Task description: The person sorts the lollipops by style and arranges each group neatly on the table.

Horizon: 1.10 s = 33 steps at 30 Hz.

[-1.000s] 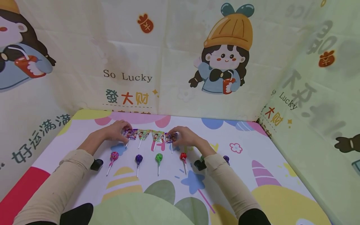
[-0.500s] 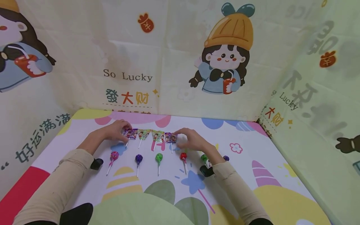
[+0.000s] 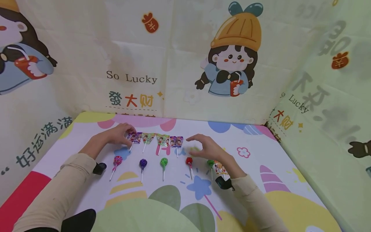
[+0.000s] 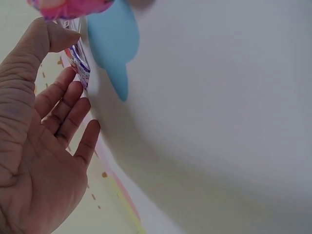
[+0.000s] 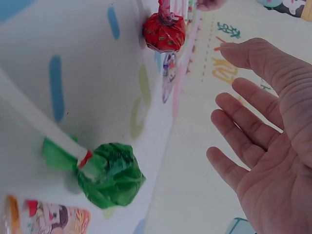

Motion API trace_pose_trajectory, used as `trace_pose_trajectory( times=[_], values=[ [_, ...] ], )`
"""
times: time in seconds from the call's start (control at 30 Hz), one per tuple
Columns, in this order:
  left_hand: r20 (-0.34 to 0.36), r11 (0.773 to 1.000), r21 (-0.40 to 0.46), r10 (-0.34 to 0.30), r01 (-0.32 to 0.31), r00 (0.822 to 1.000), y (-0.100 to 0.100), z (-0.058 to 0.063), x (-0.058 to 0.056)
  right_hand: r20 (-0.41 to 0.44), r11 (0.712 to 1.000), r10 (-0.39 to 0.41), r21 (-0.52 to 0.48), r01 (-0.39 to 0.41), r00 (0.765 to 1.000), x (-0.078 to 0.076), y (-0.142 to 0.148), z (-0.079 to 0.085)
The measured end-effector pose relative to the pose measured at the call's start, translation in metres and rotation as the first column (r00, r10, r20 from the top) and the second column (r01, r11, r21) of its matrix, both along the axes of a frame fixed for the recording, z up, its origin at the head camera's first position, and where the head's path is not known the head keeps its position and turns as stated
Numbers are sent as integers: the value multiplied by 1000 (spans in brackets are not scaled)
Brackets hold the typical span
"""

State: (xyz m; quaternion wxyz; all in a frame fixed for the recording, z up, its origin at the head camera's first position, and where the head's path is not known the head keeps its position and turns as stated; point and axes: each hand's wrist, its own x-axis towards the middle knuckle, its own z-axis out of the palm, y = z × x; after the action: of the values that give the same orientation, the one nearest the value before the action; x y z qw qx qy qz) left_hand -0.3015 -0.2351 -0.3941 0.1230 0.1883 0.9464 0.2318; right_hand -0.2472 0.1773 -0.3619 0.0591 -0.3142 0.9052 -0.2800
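Note:
Side by side at the back lie several flat-wrapped lollipops: a purple one [image 3: 136, 138] at the left end, two greenish ones in the middle [image 3: 163, 140], another purple one [image 3: 176, 141] at the right. My left hand [image 3: 118, 135] holds the left purple lollipop by its edge, thumb and fingers on either side of the wrapper. My right hand [image 3: 210, 149] hovers apart from the row's right end, holding nothing, thumb and fingers spread. Below it, in the right wrist view, are a green ball lollipop [image 5: 111, 175] and a red one [image 5: 164, 32].
A nearer row of ball lollipops includes pink [image 3: 118, 160], dark purple [image 3: 143, 164] and green [image 3: 164, 162] ones. An orange flat-wrapped lollipop [image 3: 220, 167] lies by the right wrist. Patterned cloth walls [image 3: 179, 106] stand behind and beside the table.
My right hand has let go of the right purple lollipop and drawn back to the right, uncovering the green ball lollipop and the orange one. My left hand stays in place.

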Motion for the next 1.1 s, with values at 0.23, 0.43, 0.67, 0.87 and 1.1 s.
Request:
trace_pose_trajectory(
  times=[0.23, 0.43, 0.67, 0.87, 1.1],
  values=[
    [0, 1000, 1, -4, 4, 1000, 0, 1, 1, 8, 1000, -17, -24, 17, 1000, 9, 10, 1],
    [-3, 1000, -3, 3, -3, 1000, 1, 0, 1, 13, 999, -31, -36, 32, 999, 18, 19, 1],
    [-5, 1000, -10, 6, -6, 1000, 2, 3, 3, -2, 998, -28, -58, 28, 1000, 25, 34, 0],
    [-12, 1000, -8, 9, -9, 1000, 2, 1, 2, -45, 997, -27, -69, 24, 999, 31, 46, -5],
    [-15, 1000, -4, 7, -7, 1000, 2, -1, 2, -25, 994, -57, -92, 54, 998, 39, 59, -7]
  ],
)
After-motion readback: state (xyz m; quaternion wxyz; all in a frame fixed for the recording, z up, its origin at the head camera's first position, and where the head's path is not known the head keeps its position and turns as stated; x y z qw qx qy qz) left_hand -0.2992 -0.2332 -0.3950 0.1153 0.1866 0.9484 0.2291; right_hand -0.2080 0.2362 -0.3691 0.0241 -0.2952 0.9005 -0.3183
